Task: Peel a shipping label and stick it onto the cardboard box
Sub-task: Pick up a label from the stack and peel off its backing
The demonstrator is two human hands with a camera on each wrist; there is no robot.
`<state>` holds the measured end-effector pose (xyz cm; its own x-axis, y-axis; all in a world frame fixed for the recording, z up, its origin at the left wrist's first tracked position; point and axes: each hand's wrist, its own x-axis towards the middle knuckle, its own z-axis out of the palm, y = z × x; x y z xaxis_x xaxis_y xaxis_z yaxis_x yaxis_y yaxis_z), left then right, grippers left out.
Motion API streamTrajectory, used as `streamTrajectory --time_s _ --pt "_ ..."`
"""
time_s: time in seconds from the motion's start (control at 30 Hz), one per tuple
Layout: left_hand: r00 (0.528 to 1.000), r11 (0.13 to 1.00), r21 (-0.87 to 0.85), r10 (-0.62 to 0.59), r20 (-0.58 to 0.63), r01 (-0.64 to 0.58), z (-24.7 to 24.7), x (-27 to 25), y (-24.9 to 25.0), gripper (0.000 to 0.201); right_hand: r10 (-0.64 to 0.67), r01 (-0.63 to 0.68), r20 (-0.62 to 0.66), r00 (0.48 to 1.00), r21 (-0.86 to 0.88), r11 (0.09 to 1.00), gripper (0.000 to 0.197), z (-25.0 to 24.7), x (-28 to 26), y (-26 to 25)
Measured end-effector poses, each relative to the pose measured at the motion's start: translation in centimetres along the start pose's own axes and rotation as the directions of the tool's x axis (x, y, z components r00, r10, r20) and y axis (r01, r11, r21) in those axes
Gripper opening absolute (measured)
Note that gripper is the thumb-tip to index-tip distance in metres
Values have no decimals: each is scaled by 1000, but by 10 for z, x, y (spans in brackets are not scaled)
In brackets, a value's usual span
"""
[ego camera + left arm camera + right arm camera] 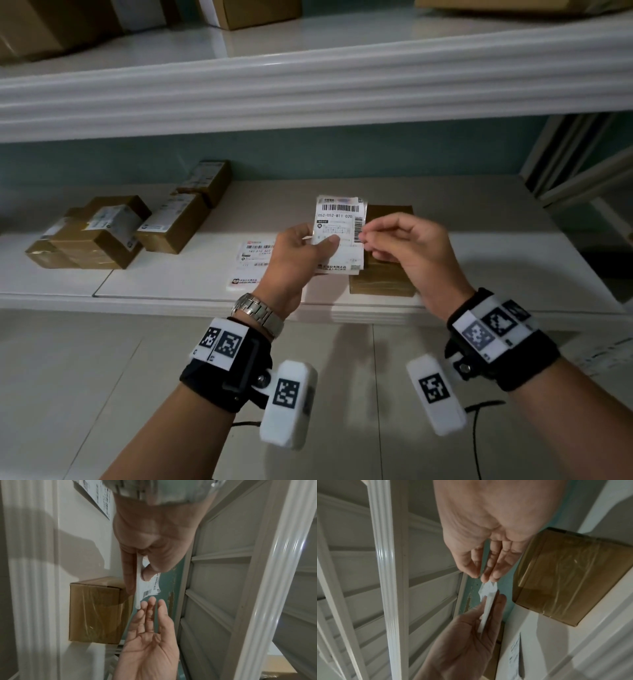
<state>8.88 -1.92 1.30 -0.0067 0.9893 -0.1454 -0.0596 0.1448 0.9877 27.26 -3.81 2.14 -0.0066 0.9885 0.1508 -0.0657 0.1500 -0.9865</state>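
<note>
Label stack [339, 222] upright, long axis vertical, left hand [298, 253] gripping.

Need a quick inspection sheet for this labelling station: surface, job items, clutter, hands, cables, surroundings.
Surface: white shelf, glossy, beneath an upper shelf.
Job's things: label stack held upright; bare cardboard box on the shelf behind it.
Clutter: labelled boxes piled at the left; loose label sheet lying flat.
Grippers: left hand grips the stack; right hand picks at its right edge.
Cables: black cord trails from the right wrist rig.
Surroundings: teal wall; more cartons above.
</note>
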Motion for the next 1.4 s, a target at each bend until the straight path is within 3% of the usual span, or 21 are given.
streamTrajectory --time_s 0.23,0.37,0.63,0.77,0.93,1.13,1.23,1.4 --pt "999 992 -124 -33 -12 32 -6 12 4 34 -95 125 136 986 -234 964 24 -7 4 4" --pt "999 989 -143 -33 7 34 -8 17 2 38 -185 248 219 958 -310 918 23 -6 6 6" --pt "995 982 -180 -39 87 54 -8 18 1 40 -319 401 255 913 -407 821 12 -2 11 16" --pt "971 969 -226 -41 236 96 -8 16 5 57 -374 432 216 902 -441 786 9 -1 13 18" --pt "960 980 -192 1 279 55 -9 18 0 78 -388 412 150 909 -453 791 8 1 14 16" --pt "959 967 -239 -17 284 88 -8 15 4 68 -360 376 126 924 -457 806 10 2 14 19" --pt "962 949 -283 -64 265 141 -9 11 9 48 -393 397 113 913 -472 787 9 2 14 18" --pt "959 973 -183 -85 269 137 -10 10 6 19 -373 400 156 915 -470 787 7 4 14 18"
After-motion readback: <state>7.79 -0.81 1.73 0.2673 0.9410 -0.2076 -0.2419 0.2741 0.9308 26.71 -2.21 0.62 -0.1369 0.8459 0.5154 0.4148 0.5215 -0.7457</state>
